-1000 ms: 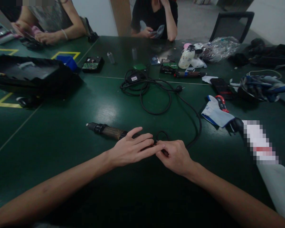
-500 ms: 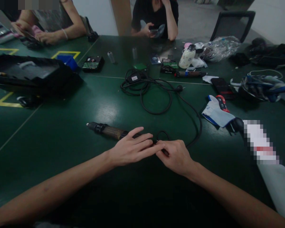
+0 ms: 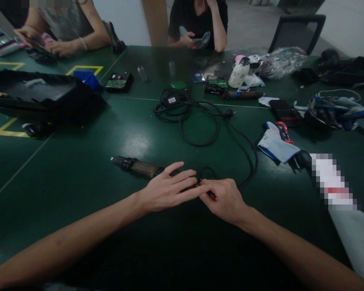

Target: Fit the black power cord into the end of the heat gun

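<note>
An electric screwdriver (image 3: 142, 168) lies on the green table, its black nose and metal bit pointing left. Across its rear part rests my left hand (image 3: 171, 188), fingers spread and stretched out, hiding much of the handle. My right hand (image 3: 226, 200) is closed in a pinch at the screwdriver's tail end, where the black cable (image 3: 255, 161) comes in. The fingertips of both hands meet there, so the exact join of cable and tool is hidden. Beyond the hands, the cable runs in loops to a black power adapter (image 3: 172, 99) and a plug (image 3: 229, 113).
At left stands a black tray (image 3: 45, 101) beside a blue box (image 3: 89, 79). Circuit-board units (image 3: 119, 82), a bottle (image 3: 239, 72) and a second screwdriver (image 3: 244, 95) lie farther back. A glove (image 3: 277, 143) and a red-black handle (image 3: 284, 131) are at right. Two people sit opposite.
The fingers of my left hand have shifted very slightly at the screwdriver's tail. Otherwise both hands and the tool stay in place.
</note>
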A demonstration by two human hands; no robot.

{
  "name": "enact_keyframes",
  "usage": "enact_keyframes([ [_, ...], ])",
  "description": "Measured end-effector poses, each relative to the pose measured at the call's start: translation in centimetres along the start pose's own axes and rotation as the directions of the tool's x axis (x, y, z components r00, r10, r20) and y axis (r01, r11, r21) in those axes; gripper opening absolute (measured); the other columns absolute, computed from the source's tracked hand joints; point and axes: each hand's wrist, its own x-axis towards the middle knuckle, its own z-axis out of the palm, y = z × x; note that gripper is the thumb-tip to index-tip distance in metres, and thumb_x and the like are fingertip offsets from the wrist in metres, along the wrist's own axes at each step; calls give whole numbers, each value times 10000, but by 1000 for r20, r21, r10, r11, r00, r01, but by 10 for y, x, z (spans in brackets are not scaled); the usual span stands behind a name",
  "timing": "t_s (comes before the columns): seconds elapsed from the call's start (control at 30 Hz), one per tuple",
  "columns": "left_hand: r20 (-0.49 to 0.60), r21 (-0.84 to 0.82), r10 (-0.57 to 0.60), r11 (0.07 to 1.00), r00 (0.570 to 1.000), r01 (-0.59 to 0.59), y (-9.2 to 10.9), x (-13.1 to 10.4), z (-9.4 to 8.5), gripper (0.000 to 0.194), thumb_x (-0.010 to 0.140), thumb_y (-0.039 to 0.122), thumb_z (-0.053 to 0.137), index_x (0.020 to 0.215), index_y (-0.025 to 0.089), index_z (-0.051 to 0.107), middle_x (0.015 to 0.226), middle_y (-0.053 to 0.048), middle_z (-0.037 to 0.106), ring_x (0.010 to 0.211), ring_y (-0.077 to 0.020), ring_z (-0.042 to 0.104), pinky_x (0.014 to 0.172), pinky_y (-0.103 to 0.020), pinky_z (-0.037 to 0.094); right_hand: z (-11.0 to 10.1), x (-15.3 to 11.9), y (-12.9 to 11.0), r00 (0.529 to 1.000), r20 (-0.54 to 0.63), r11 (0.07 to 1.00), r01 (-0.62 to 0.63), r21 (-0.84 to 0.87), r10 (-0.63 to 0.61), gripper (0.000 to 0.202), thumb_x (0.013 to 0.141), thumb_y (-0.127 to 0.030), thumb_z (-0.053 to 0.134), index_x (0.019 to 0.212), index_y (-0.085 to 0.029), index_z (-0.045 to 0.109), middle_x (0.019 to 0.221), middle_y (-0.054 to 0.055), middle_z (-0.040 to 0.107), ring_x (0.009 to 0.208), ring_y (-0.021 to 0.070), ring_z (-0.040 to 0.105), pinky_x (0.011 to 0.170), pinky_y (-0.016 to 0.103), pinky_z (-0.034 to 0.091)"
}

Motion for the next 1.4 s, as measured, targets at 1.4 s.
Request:
enact_keyframes([
  [1.4,-21,26,20,999,1000,-20,-1,0,1,466,1002,151,567,1442,295,519,1128,17,698,1282,-155,574,1279,-453,171,2,0,0,1000,13,999,-10,34,10,235,993,-264,536,778,-190,594,716,-9,658,592,108,555,603,259,319],
])
